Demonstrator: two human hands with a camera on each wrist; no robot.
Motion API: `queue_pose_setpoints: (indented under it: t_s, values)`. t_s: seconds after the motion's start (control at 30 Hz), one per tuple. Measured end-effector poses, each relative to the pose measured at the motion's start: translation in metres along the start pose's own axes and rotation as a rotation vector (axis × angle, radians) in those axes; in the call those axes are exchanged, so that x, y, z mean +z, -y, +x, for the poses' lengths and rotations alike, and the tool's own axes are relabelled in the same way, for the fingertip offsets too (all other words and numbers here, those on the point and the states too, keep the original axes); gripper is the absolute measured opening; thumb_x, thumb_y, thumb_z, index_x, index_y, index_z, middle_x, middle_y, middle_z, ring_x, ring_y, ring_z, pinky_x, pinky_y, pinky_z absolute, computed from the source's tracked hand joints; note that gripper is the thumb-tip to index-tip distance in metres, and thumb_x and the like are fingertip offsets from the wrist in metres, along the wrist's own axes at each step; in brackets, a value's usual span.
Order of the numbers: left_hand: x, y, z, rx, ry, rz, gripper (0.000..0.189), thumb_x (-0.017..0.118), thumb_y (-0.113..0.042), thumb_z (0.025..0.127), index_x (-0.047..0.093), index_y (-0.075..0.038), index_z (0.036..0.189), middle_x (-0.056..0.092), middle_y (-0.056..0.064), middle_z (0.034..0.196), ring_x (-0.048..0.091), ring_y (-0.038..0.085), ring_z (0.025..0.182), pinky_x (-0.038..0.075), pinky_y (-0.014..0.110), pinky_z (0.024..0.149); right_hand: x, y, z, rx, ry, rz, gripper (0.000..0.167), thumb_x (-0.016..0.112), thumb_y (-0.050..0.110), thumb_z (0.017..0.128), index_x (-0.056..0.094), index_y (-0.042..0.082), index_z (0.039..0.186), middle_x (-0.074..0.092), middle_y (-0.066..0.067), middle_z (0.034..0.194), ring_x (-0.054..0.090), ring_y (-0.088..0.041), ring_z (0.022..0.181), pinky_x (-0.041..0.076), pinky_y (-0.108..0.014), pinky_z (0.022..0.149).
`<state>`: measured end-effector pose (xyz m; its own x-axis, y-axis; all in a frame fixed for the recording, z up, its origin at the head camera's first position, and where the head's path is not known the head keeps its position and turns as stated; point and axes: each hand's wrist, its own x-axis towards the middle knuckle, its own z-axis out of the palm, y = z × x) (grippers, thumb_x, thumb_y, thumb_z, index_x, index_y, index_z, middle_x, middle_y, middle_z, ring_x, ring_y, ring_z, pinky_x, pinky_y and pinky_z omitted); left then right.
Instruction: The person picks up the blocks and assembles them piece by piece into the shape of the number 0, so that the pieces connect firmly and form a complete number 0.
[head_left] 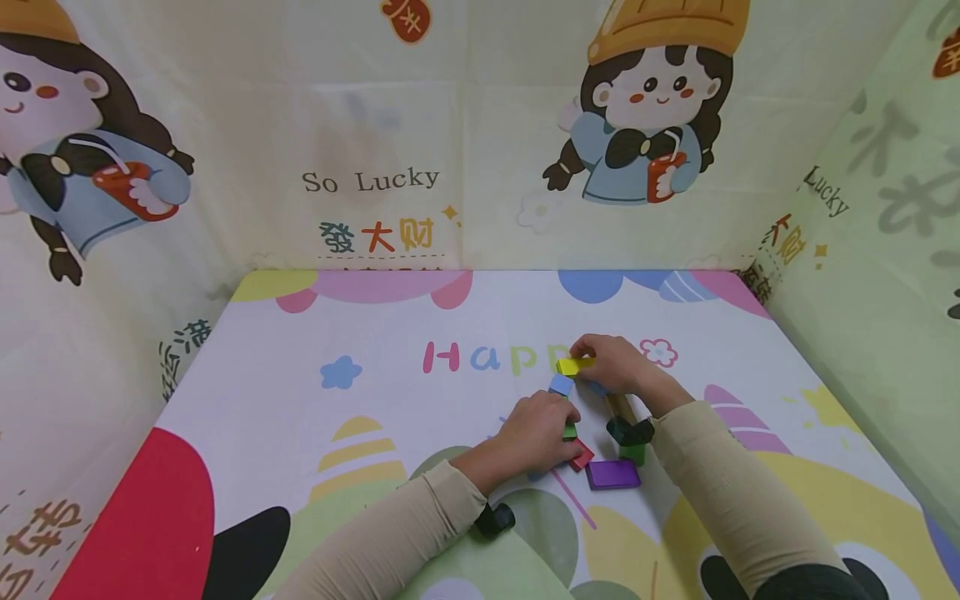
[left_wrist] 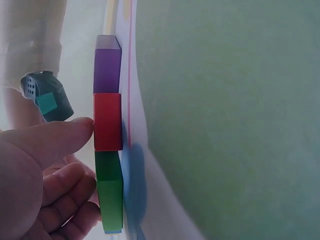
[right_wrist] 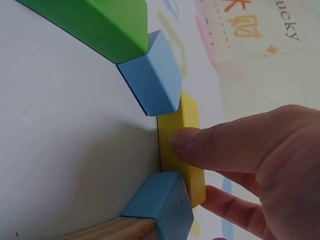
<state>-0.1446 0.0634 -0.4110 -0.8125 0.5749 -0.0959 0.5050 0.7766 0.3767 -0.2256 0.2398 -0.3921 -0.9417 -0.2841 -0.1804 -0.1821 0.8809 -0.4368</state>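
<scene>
Coloured blocks stand end to end in a ring on the table. My right hand (head_left: 611, 364) pinches the yellow block (right_wrist: 172, 145), the thumb on its near face and a finger at its far edge. The yellow block touches a light blue block (right_wrist: 152, 75) and a darker blue block (right_wrist: 170, 202) at its ends. My left hand (head_left: 534, 429) is over the ring's left side; its thumb tip touches the red block (left_wrist: 107, 122) and its loosely bent fingers are at the green block (left_wrist: 110, 190). The purple block (head_left: 613, 475) lies at the near side.
A wooden block (right_wrist: 115, 230) and a second green block (head_left: 632, 454) make up the right side, partly hidden by the black camera (head_left: 630, 431) on my right wrist. The printed table cover (head_left: 262, 400) extends to patterned cloth walls (head_left: 495, 225) at the back and sides.
</scene>
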Motion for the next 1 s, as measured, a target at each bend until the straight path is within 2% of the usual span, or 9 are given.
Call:
queue_pose_setpoints:
  t_s: [0.47, 1.0]
  values:
    - [-0.001, 0.0, 0.0, 0.009, -0.007, 0.0, 0.043, 0.078, -0.044, 0.086, 0.072, -0.018, 0.12, 0.066, -0.007, 0.106, 0.053, 0.011, 0.098, 0.045, 0.026, 0.082, 0.0, -0.006, -0.004, 0.057, 0.021, 0.049, 0.043, 0.071, 0.013, 0.087, 0.06, 0.003, 0.128, 0.061, -0.022, 0.128, 0.056, -0.04, 0.113, 0.05, -0.05, 0.092]
    - [0.0, 0.001, 0.001, 0.009, -0.002, -0.004, 0.044, 0.078, -0.044, 0.086, 0.072, -0.018, 0.121, 0.066, -0.007, 0.106, 0.052, 0.011, 0.097, 0.044, 0.025, 0.08, 0.002, -0.013, -0.004, 0.034, 0.018, 0.047, 0.039, 0.068, 0.01, 0.089, 0.061, 0.003, 0.127, 0.062, -0.019, 0.125, 0.055, -0.04, 0.113, 0.051, -0.049, 0.09]
